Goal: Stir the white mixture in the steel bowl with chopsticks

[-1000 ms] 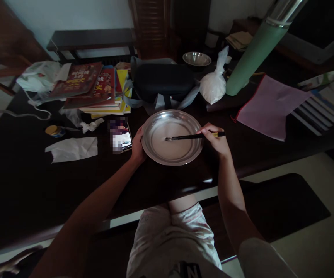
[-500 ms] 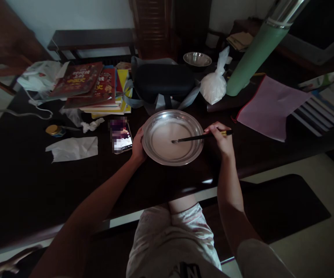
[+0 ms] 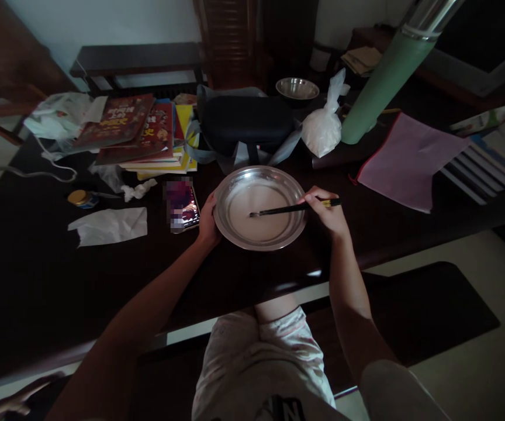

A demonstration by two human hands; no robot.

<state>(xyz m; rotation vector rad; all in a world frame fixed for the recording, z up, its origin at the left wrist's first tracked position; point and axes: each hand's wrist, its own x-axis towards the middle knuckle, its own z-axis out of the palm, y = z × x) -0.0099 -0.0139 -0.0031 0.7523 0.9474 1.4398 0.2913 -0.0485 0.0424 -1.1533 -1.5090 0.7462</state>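
Observation:
A round steel plate sits on the dark table near its front edge, with a pale milky liquid in it. My left hand grips the plate's left rim. My right hand holds a pair of dark chopsticks by their yellow-banded ends; the tips rest in the liquid near the plate's middle.
A phone lies just left of the plate. Behind are a black case, a knotted white bag, a green flask, a small steel bowl and stacked books. Tissue paper and a small jar lie left; a pink folder lies right.
The chopstick tips swung right through the liquid, then back left toward the plate's middle, my right hand moving with them. My left hand stayed on the rim.

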